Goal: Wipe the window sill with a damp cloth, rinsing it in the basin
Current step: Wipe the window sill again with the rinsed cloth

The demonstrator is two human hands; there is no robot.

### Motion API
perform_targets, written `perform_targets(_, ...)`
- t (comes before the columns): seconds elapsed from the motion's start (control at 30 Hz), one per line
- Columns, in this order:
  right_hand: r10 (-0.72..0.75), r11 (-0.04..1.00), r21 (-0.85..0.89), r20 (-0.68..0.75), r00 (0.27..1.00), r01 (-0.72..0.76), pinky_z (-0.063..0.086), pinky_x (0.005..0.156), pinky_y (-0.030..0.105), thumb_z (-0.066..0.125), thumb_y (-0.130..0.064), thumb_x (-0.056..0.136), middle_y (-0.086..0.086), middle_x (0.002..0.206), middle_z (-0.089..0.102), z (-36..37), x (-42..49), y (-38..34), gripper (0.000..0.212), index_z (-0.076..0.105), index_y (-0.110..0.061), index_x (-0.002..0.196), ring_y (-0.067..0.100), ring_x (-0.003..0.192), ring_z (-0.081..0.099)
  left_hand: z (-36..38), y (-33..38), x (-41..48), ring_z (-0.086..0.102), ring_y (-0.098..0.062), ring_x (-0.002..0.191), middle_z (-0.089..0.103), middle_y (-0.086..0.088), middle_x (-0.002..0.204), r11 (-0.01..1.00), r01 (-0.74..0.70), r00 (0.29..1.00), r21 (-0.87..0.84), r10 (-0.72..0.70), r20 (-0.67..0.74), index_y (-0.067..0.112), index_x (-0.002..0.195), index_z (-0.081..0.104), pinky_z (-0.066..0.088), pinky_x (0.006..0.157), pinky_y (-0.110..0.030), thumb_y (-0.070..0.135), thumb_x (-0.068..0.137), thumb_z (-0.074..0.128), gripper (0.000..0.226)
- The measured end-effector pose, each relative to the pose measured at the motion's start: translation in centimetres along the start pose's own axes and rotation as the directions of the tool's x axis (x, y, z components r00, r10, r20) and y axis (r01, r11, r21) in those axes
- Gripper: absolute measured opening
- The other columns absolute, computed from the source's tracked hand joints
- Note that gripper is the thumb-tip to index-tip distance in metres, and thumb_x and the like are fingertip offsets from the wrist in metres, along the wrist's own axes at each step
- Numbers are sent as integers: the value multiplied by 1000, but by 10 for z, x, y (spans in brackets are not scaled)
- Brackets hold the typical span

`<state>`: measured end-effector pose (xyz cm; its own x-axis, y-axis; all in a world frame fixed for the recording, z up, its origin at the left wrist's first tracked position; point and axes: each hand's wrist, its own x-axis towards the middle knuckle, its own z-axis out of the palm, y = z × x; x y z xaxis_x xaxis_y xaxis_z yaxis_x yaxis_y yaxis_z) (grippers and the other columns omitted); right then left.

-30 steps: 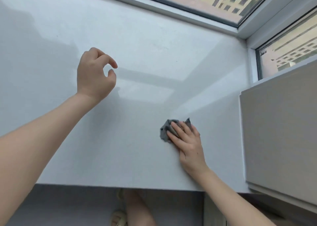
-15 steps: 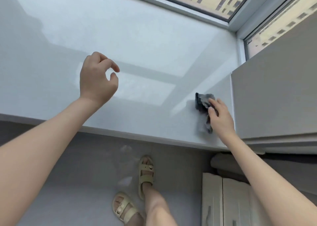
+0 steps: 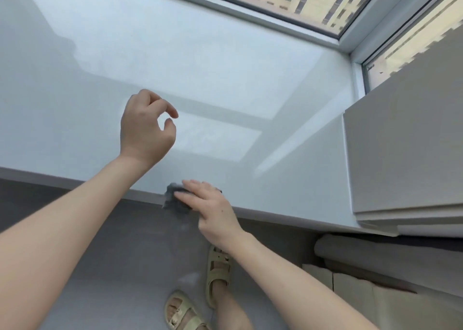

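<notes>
— Where's the cloth now?

— The grey cloth sits bunched on the front lip of the window sill, near the middle, and part of it hangs over the edge. The right hand lies on it with its fingers out straight, pressing it down rather than clutching it.

— Half a second ago it was elsewhere, wasn't it?

— Yes, at the sill's right end, close beside the stacked grey boards. It has swept leftward along the front edge, so I'd say that strip is being covered, and the wipe looks well under way.

— The other hand?

— The left hand hovers above the sill, holding nothing. Its fingers are loosely curled, with thumb and forefinger almost meeting, much as they were before.

— Any basin for the rinse?

— None in view, only grey floor and pale sandals below.

— Any writing or brand?

— Nothing readable on the cloth, the boards or the window frame.
</notes>
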<state>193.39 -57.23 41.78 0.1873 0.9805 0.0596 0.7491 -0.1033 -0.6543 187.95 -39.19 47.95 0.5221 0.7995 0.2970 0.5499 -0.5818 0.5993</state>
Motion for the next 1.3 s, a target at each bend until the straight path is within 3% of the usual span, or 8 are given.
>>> perform_targets(0.33,657,559,-187,-494,569,-808,31,106,47,23,-6,78,23,145,35,-153,47,200,62,45,-4,135,38,133,34,29,0,54,41,-15,84,44,1,84,998,-11,999,-55,8,-53,10,81,66,25,70,-19,7,71,48,20)
perform_targets(0.5,104,877,-433,-253,962,-209,36,103,52,48,-2,73,21,130,55,-59,123,138,46,62,-2,117,43,117,53,51,-11,98,41,-16,82,44,2,84,997,53,995,-51,-57,-83,10,81,66,28,71,-23,9,70,46,23)
perform_targets(0.63,-208,875,-410,158,965,256,25,110,47,27,-8,89,14,138,49,-88,120,155,47,55,-13,128,35,127,44,74,-9,138,48,-25,86,45,0,84,998,60,998,-18,-60,-34,10,81,66,28,72,-23,6,71,49,20)
perform_targets(0.73,158,866,-453,-154,975,-212,17,114,45,36,-9,88,13,144,42,-165,130,246,48,50,-17,133,39,132,38,91,-5,173,49,-26,89,46,0,85,998,61,997,-17,-62,-35,10,82,66,29,73,-24,2,73,52,18)
perform_targets(0.9,703,441,-219,-518,487,-870,8,115,50,37,-4,79,19,151,28,-221,219,291,63,37,-11,142,37,139,21,115,-18,219,46,-22,85,44,2,85,997,69,996,-29,-70,-54,11,81,66,29,73,-24,9,70,47,22)
perform_targets(1.03,116,866,-457,-206,972,-200,24,107,54,30,-10,77,18,136,51,-110,276,209,54,60,-6,122,44,122,46,130,-27,248,47,-25,85,46,-1,86,993,111,992,-32,-113,-60,10,81,67,29,74,-24,8,71,48,22)
perform_targets(1.17,-236,856,-419,204,950,303,26,108,52,28,-8,81,15,135,53,-102,287,194,53,60,-12,124,40,124,46,141,-25,274,49,-27,85,52,-9,88,993,113,992,-30,-115,-53,10,81,67,28,74,-22,8,71,48,21)
perform_targets(1.3,57,845,-535,55,997,-19,15,113,51,21,-14,87,16,144,41,-147,381,229,56,47,-17,137,42,132,33,148,-23,291,46,-23,83,46,-1,87,996,80,994,-42,-82,-73,11,82,67,27,73,-21,9,71,48,22)
